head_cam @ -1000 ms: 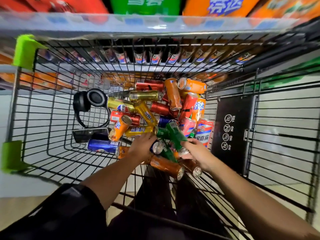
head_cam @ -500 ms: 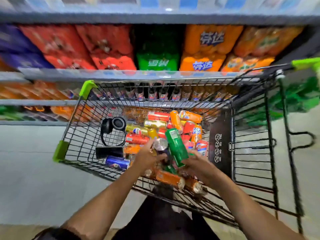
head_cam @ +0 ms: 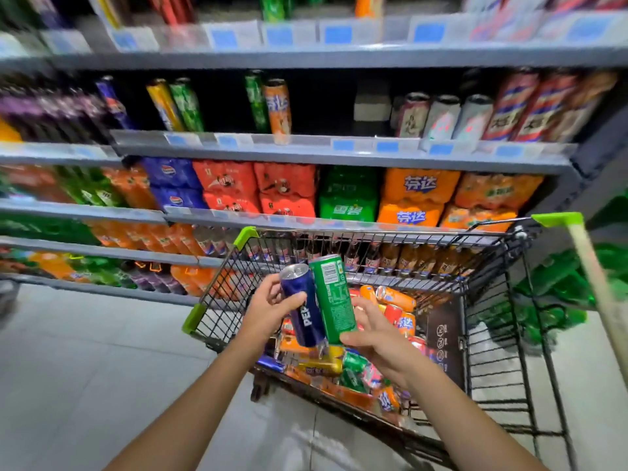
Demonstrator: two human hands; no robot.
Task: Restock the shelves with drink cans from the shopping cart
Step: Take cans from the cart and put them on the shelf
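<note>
My left hand (head_cam: 268, 309) grips a slim blue Pepsi can (head_cam: 303, 304), held up and tilted above the shopping cart (head_cam: 489, 273). Beside it, my right hand (head_cam: 377, 338) holds a slim green can (head_cam: 333, 297) by its lower end, and the two cans touch side by side. Below them the black wire cart holds several loose cans (head_cam: 390, 297) in orange, red, yellow and green. Slim cans (head_cam: 277, 108) stand in short rows on the shelf (head_cam: 306, 149) at chest height, with dark gaps between them.
Shrink-wrapped multipacks (head_cam: 350, 198) in blue, red, green and orange fill the shelf below the cans. Bottles line the lowest shelves on the left. The cart's green-cornered handle (head_cam: 557, 219) rises at the right. Pale tiled floor (head_cam: 85, 351) spreads to the left.
Both hands lifted a blue and a green can out of the cart pile to above its rim. My view tilted up from the cart to the shelves.
</note>
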